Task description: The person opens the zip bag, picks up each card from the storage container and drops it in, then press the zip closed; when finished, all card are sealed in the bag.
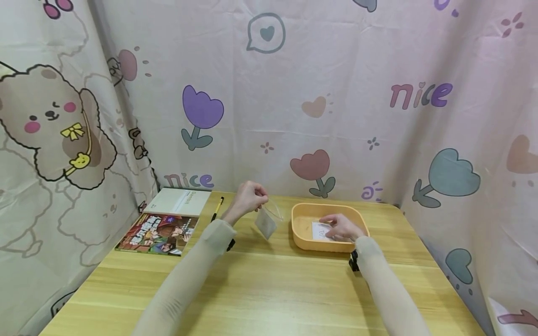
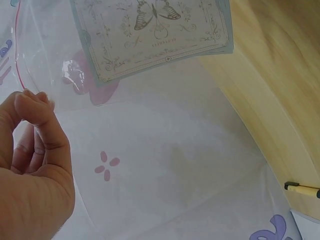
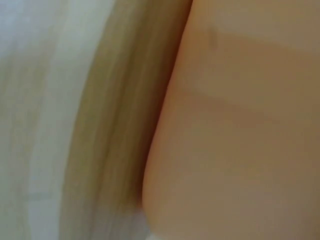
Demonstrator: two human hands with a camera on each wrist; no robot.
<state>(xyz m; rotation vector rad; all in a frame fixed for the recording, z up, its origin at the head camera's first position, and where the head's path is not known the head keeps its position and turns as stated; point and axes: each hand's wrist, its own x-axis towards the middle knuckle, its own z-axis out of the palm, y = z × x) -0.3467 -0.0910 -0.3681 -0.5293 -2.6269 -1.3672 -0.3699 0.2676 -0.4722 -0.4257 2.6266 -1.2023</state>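
My left hand [image 1: 249, 199] pinches the edge of a clear zip bag [image 1: 275, 210], which hangs over the table left of the tray. Inside the bag is a pale card with a blue-green border and a butterfly print [image 2: 159, 42], seen large in the left wrist view. My right hand [image 1: 343, 227] reaches down into a yellow-orange plastic tray [image 1: 323, 246]. Its thumb and index finger are at a white card [image 1: 320, 230] with dark marks in the tray; I cannot tell whether they grip it. Only the blurred tray wall [image 3: 235, 130] fills much of the right wrist view.
A pale notebook [image 1: 178, 201] and a colourful comic-style book [image 1: 159, 234] lie at the table's left back. Beside them is a black and yellow pen [image 1: 217, 208]. A patterned curtain [image 1: 260, 102] hangs close behind the wooden table [image 1: 286, 289] and at both sides.
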